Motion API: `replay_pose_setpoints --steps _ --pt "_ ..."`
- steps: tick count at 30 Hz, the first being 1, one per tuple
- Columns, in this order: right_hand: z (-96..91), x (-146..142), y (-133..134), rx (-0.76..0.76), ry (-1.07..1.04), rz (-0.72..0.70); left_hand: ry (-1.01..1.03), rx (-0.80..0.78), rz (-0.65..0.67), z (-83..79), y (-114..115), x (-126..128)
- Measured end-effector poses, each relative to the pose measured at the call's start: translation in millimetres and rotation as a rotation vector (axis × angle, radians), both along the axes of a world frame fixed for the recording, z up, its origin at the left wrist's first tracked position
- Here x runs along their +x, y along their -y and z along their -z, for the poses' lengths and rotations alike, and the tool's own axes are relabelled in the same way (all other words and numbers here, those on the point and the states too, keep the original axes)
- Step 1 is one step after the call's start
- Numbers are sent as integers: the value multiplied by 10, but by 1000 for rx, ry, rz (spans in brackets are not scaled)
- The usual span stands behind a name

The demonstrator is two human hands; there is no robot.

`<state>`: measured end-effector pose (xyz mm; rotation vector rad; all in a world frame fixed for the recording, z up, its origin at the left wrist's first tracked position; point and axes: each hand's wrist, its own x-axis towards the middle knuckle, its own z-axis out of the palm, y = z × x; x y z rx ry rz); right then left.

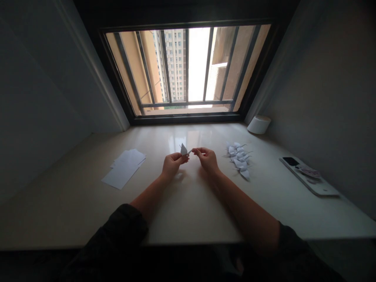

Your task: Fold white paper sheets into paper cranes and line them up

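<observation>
Between my hands, above the pale tabletop, is a white folded paper crane (pixel 183 149). My left hand (pixel 172 163) is closed on its lower body, thumb on the near side. My right hand (pixel 206 158) pinches a thin pointed end of the same crane between thumb and fingertips. To the right lies a cluster of finished-looking white paper cranes (pixel 240 158), several of them packed close together. On the left, a loose stack of white paper sheets (pixel 125 168) lies flat, partly fanned out.
A white, round-sided object (pixel 259 124) stands in the back right corner by the window (pixel 188 70). At the right lies a phone (pixel 311 178) with a ring-like attachment on its back. The table (pixel 188 219) ends at a front edge close to my body.
</observation>
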<state>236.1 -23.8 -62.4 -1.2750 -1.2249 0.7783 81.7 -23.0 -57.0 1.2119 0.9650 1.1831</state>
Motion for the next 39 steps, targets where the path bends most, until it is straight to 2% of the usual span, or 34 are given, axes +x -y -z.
replay_pose_setpoints --steps 5,11,19,25,31,39 --pt "-74 2 21 -13 -206 -17 -12 -6 -5 1 0 1" --pt "-76 -52 74 -85 -107 -214 -134 96 53 -4 29 -26" --pt "-29 -54 68 -64 -127 -239 -253 149 34 -2 35 -41" --pt "-26 -27 27 -84 -161 -170 -419 283 -102 -82 71 -67" --pt "-18 -60 47 -101 -101 -244 -284 331 -201 -94 32 -70" --pt "-64 -93 120 -132 -101 -375 -156 281 -192 -65 26 -51"
